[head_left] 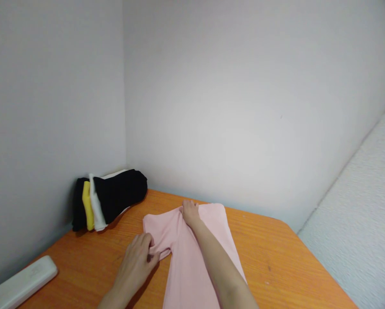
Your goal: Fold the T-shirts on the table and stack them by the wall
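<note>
I see the shirt [189, 274] in plain pale pink, against a table [266, 253] of orange-brown wood grain. On my feed, the pile of clothes [121, 195] shows black, bright yellow and white. The long case [21, 283] reads white to me, the wall [227, 107] pale grey.

Left hand [136, 257] with fingers [146, 238] curled toward thumb [153, 260], right arm [222, 268] stretched past those fingers, right hand [191, 213] turned palm-down.
</note>
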Available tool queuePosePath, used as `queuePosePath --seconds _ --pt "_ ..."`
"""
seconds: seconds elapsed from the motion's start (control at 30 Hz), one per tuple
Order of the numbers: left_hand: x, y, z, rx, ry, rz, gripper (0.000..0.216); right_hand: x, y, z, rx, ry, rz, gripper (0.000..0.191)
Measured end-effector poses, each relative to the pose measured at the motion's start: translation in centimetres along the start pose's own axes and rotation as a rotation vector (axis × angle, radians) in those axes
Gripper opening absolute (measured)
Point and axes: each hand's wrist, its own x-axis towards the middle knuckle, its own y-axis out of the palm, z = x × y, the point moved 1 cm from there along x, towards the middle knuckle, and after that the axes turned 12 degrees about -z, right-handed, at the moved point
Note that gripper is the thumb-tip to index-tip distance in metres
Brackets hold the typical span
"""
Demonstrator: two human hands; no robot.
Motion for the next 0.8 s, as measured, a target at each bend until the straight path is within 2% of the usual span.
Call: queuePosePath --seconds 0.1,0.17,0.23,0.33,0.43,0.5,0.57,0.63,0.7,0.8 --pt "-0.3 0.1 0.0 -0.009 0.054 0.007 0.014 -0.6 -1.8 1.4 -0.024 -0.002 -0.057 0.031" --pt "-0.3 0.3 0.3 0.014 0.052 0.032 0.013 -2.3 -2.9 2.7 -0.020 0.005 -0.089 0.041" --pt "0.0 0.3 0.6 0.053 0.048 0.059 0.018 -5.5 -3.4 4.0 0.031 -0.003 -0.069 0.059" --pt "0.5 -0.1 0.7 0.130 0.056 0.086 0.024 -11.7 -3.6 5.2 0.137 -0.063 0.063 0.090" --pt "0.7 -0.9 0.6 0.225 0.045 0.041 0.029 -16.7 -4.0 5.2 0.179 -0.082 0.151 0.086" --pt "0.6 -1.6 0.5 0.287 0.029 0.017 0.031 -18.0 -4.6 4.8 0.220 -0.087 0.184 0.080" --pt "0.5 -2.1 0.1 0.339 0.013 -0.007 0.031 -17.5 -5.3 4.0 0.279 -0.087 0.232 0.079" --pt "0.6 -2.5 -0.7 0.332 0.020 -0.054 0.031 -15.7 -6.0 2.6 0.302 -0.045 0.236 0.076" --pt "1.1 -2.4 -1.8 0.223 0.079 -0.047 0.030 -13.0 -6.9 0.4 0.241 0.043 0.144 0.068" --pt "2.6 -0.8 -3.4 0.025 0.204 0.085 0.030 -9.1 -8.0 -4.0 0.042 0.223 -0.035 0.049"
